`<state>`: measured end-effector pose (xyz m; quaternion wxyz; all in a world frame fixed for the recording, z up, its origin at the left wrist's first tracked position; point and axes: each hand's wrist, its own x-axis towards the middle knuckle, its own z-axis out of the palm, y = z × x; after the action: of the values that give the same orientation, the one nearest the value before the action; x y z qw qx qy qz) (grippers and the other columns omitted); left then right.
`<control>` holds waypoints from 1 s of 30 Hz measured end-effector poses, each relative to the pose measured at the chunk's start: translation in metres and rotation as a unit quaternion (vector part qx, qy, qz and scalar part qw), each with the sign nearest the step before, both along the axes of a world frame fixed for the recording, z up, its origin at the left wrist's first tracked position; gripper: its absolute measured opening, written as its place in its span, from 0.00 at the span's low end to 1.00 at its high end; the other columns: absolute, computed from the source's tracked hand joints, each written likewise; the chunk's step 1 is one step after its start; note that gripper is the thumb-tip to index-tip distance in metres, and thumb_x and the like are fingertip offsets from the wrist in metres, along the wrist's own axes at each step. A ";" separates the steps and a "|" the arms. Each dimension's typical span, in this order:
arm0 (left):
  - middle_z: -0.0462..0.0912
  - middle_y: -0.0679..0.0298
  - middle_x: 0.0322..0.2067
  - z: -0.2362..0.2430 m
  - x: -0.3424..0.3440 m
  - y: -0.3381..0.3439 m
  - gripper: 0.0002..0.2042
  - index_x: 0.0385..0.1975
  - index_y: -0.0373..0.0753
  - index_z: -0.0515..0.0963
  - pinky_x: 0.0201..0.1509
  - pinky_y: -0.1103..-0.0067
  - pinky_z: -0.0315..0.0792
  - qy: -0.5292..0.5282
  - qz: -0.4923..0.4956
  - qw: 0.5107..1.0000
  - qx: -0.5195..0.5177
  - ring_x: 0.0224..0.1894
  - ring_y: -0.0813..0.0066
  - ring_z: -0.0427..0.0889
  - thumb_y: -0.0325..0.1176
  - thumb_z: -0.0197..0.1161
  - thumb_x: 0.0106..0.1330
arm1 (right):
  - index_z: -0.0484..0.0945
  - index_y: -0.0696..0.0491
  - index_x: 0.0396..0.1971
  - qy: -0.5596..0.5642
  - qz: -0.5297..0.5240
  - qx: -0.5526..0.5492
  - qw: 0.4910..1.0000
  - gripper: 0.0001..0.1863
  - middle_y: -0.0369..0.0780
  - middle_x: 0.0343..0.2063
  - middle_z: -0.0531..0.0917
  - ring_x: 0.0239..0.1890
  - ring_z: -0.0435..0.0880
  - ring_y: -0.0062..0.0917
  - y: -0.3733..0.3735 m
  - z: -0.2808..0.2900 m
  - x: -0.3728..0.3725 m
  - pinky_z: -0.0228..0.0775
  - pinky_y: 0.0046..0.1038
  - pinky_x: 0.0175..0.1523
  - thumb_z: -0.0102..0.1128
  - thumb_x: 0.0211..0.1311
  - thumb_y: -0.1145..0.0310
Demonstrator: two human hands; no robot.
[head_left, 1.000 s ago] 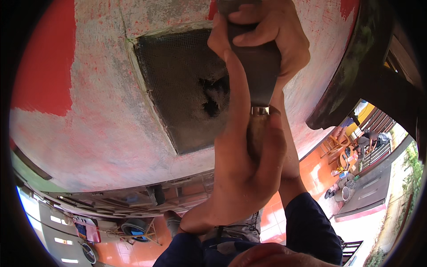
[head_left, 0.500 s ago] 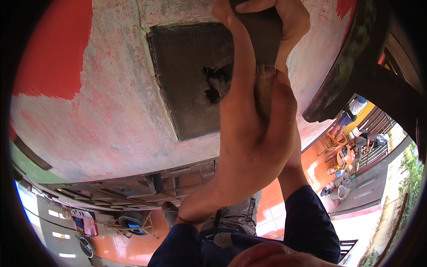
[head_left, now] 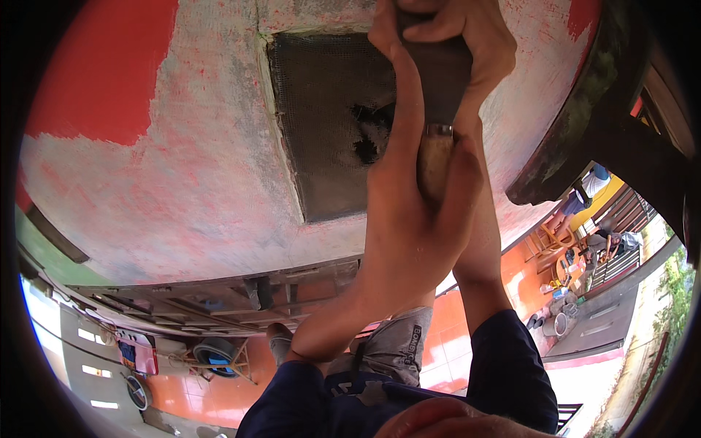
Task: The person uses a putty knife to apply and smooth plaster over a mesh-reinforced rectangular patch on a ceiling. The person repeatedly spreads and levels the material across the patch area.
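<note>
My left hand (head_left: 409, 226) is closed round the wooden handle (head_left: 437, 160) of a wide, dark-bladed scraper (head_left: 445, 87), with its thumb along the handle. My right hand (head_left: 485, 55) is higher up, fingers curled over the blade near its top. The tool is raised against the wall (head_left: 204, 190), which has patchy pink-white paint and a red area (head_left: 98, 66). Beside the blade, to its left, is a square opening covered with dark mesh (head_left: 321, 153), torn in the middle. The blade's edge is hidden at the top of the view.
A dark, curved beam (head_left: 562, 146) runs along the right. Beyond it, people (head_left: 577, 197) are near a wooden chair (head_left: 540, 241), a round table (head_left: 569, 266) and buckets (head_left: 558, 321). At the lower left, a tub (head_left: 215, 358) stands by a wooden stand on the orange tiled floor (head_left: 197, 398).
The wall and mesh have shifted up and rightward in view. Both hands and the scraper appear higher in the picture, and slightly up and left relative to the mesh, still gripped alike.
</note>
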<state>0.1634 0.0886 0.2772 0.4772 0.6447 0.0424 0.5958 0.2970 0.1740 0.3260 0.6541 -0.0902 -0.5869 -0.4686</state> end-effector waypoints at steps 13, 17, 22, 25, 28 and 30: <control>0.73 0.57 0.46 -0.050 -0.008 -0.011 0.38 0.75 0.39 0.25 0.20 0.87 0.63 0.010 -0.184 0.980 -0.072 0.17 0.87 0.70 0.23 0.44 0.75 | 0.72 0.46 0.15 -0.023 -0.015 0.011 1.000 0.20 0.34 0.23 0.84 0.31 0.83 0.24 0.003 -0.014 0.007 0.71 0.29 0.45 0.75 0.30 0.83; 0.76 0.56 0.43 -0.052 -0.010 -0.009 0.38 0.75 0.38 0.25 0.19 0.87 0.61 0.006 -0.223 0.971 -0.084 0.16 0.87 0.68 0.23 0.44 0.75 | 0.72 0.45 0.15 -0.036 -0.021 0.015 0.999 0.20 0.34 0.23 0.84 0.31 0.83 0.24 0.007 -0.015 0.012 0.71 0.29 0.45 0.76 0.30 0.83; 0.78 0.60 0.34 -0.048 -0.005 -0.007 0.39 0.74 0.35 0.25 0.18 0.86 0.59 0.016 -0.184 0.980 -0.069 0.15 0.88 0.66 0.24 0.46 0.73 | 0.71 0.45 0.16 -0.041 -0.028 0.019 0.999 0.20 0.34 0.23 0.84 0.31 0.83 0.24 0.010 -0.014 0.015 0.71 0.30 0.46 0.76 0.31 0.83; 0.79 0.62 0.31 -0.046 -0.003 -0.007 0.39 0.75 0.33 0.28 0.19 0.86 0.58 0.001 -0.172 0.982 -0.085 0.15 0.89 0.65 0.24 0.47 0.73 | 0.71 0.45 0.16 -0.046 -0.033 0.016 0.998 0.21 0.34 0.23 0.84 0.31 0.83 0.24 0.009 -0.017 0.015 0.71 0.30 0.46 0.76 0.31 0.83; 0.72 0.62 0.22 -0.043 -0.006 -0.007 0.38 0.73 0.28 0.29 0.22 0.82 0.61 0.004 -0.165 0.984 -0.068 0.17 0.82 0.67 0.21 0.47 0.72 | 0.71 0.45 0.16 -0.048 -0.034 0.012 0.998 0.21 0.34 0.23 0.84 0.31 0.83 0.24 0.008 -0.019 0.014 0.71 0.31 0.46 0.76 0.31 0.83; 0.68 0.63 0.18 -0.042 -0.006 -0.007 0.37 0.73 0.25 0.29 0.23 0.80 0.63 0.011 -0.162 0.984 -0.066 0.17 0.79 0.68 0.20 0.47 0.72 | 0.71 0.45 0.16 -0.049 -0.036 0.013 0.998 0.21 0.34 0.24 0.84 0.31 0.83 0.24 0.008 -0.019 0.014 0.71 0.31 0.46 0.76 0.32 0.83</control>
<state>0.1570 0.0819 0.2347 0.6085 0.6165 -0.0186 0.4994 0.3106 0.1819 0.3069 0.6082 -0.0800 -0.6086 -0.5033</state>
